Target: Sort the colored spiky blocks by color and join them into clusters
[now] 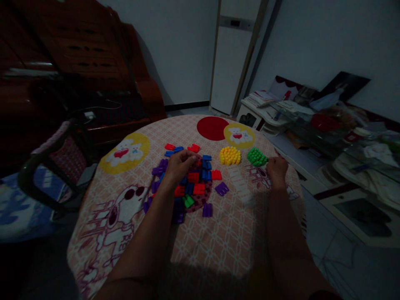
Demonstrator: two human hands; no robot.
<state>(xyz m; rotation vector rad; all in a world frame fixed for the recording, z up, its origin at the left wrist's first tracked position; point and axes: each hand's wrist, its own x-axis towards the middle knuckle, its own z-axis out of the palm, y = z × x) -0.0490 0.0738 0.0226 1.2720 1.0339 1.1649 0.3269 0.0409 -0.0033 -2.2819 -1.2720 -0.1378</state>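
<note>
My left hand (183, 164) hovers over a loose pile of plastic building pieces, thumb and fingers pinched together; anything between them is hidden. Red pieces (199, 189), blue pieces (206, 175), purple pieces (160, 166) and a green piece (188, 201) lie around and under it. At the right, my right hand (277, 168) is closed, its fingertips against the edge of a tight green cluster of pieces (256, 157). Whether it grips one of them I cannot tell. Left of that cluster stands a similar yellow cluster (230, 156).
A patterned cloth (215, 246) covers the round table. Single purple pieces (221, 188) lie toward the middle. To the left stand a chair (59, 166) and a wooden bench (93, 50). A cluttered low cabinet (312, 125) runs along the right, with a white upright unit (233, 62) behind.
</note>
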